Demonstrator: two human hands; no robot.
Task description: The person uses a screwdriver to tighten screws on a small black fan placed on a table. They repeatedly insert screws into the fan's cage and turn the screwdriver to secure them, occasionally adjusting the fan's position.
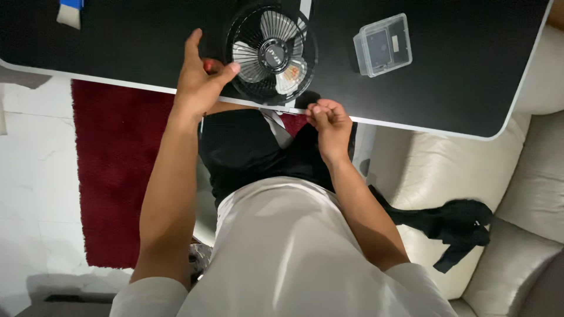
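A small black desk fan [271, 54] with pale blades behind a round grille lies face up near the front edge of a black table [458, 88]. My left hand [200, 79] rests at the fan's left rim, thumb on the grille, with a small red thing [208, 64] tucked under the fingers. My right hand [330, 120] hovers at the table's edge just below the fan, fingers curled together as if pinching something tiny; I cannot make out what.
A clear plastic box [383, 45] sits on the table right of the fan. A white-and-blue object [70, 10] lies at the far left corner. Below are a dark red rug [114, 170], a cream sofa [529, 194] and a black cloth [455, 226] on it.
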